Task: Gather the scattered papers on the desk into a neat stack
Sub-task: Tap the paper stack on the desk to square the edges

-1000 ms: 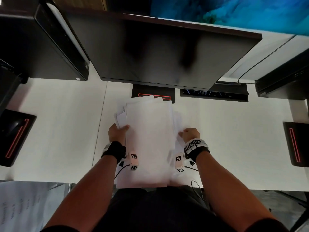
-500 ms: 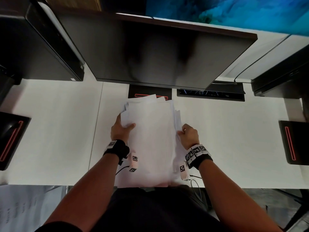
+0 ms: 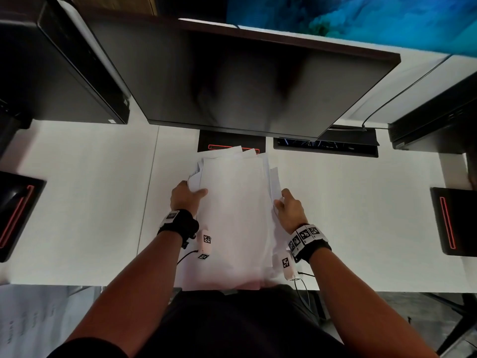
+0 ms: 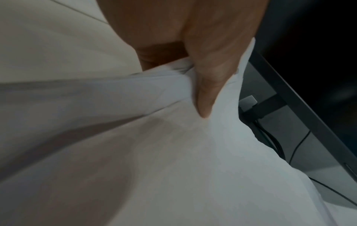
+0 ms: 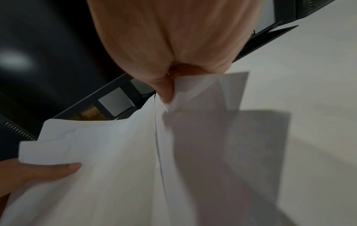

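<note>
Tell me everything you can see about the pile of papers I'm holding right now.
The papers are plain white sheets gathered into a loose pile on the white desk, lying lengthwise in front of the dark monitor. The edges are not yet square: corners fan out at the far end and along both sides. The left hand grips the left edge, thumb on top; the right hand pinches the right edge.
</note>
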`<state>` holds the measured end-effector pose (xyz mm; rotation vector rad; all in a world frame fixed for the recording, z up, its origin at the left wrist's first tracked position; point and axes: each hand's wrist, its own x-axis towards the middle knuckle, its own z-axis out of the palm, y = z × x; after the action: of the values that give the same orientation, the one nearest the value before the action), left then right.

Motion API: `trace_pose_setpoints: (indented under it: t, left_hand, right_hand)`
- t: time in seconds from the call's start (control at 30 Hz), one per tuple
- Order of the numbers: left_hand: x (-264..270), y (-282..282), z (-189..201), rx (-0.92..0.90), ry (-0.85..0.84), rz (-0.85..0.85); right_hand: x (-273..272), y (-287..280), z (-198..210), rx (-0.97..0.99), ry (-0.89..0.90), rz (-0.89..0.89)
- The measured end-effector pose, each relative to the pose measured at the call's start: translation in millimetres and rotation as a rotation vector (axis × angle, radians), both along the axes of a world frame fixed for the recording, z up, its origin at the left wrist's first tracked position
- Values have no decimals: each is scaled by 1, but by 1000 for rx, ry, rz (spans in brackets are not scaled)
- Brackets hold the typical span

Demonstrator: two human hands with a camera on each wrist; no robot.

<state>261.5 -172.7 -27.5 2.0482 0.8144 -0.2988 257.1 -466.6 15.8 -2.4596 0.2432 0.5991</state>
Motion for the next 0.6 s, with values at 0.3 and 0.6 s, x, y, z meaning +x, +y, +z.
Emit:
trace_pose_setpoints:
  t: [0.3, 0.6]
  left_hand:
    - [-3, 14, -5, -96, -5, 156]
    - [-11, 24, -5, -327, -139, 195]
  right_hand:
    - [1, -38, 19, -150, 7, -266]
    - [-3, -57, 203, -542, -383, 156]
